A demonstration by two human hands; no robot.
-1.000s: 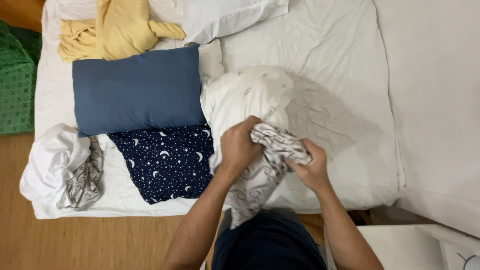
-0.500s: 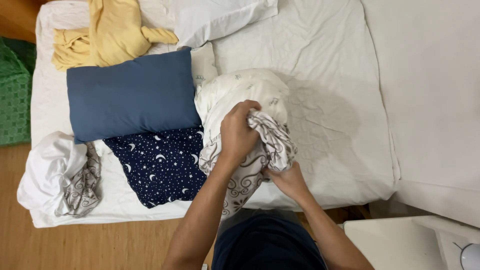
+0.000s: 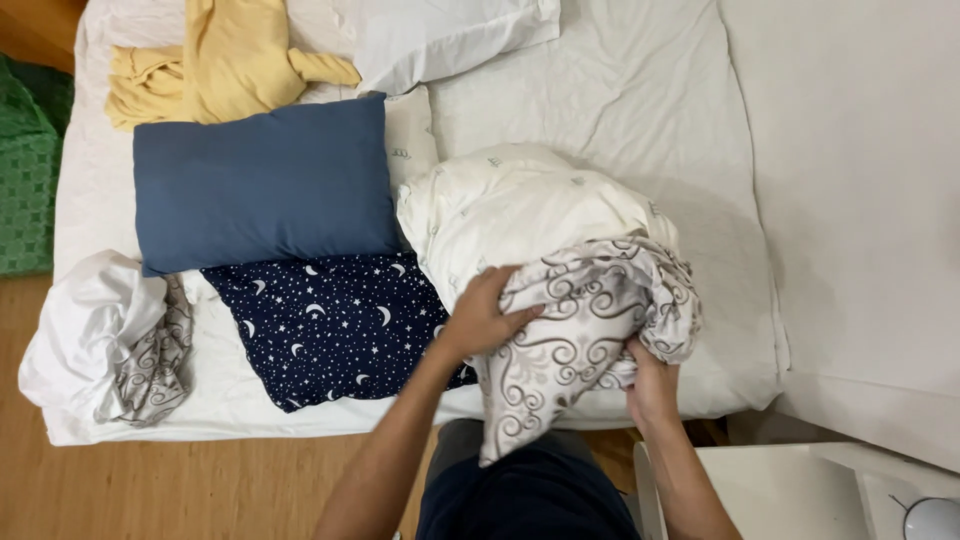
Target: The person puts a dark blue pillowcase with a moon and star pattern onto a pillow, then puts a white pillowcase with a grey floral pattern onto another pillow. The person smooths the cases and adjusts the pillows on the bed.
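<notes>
White cotton pillowcase with grey swirls [image 3: 575, 340], enclosing a cream pillow [image 3: 520, 205] at the near edge of the white-sheeted mattress [image 3: 620, 90], is gripped by the left hand [image 3: 480, 318] and right hand [image 3: 650, 385].

Right hand [image 3: 652, 385]: fingers buried under the swirl-print cover [image 3: 590, 320], grip not visible. Left hand [image 3: 485, 318]: fingertips tucked into a fold of the same cover. Cover's lower end hangs past the bed [image 3: 600, 110] edge and hides part of the lap. Both arms cut by bottom edge. Green cloth [image 3: 25, 180] cut by left edge, yellow cloth [image 3: 225, 60] and white pillow [image 3: 440, 35] by top edge. Round object [image 3: 932, 518] at bottom-right corner cut off, can't tell what it is. Print on cream duvet [image 3: 520, 205] too small to read.
</notes>
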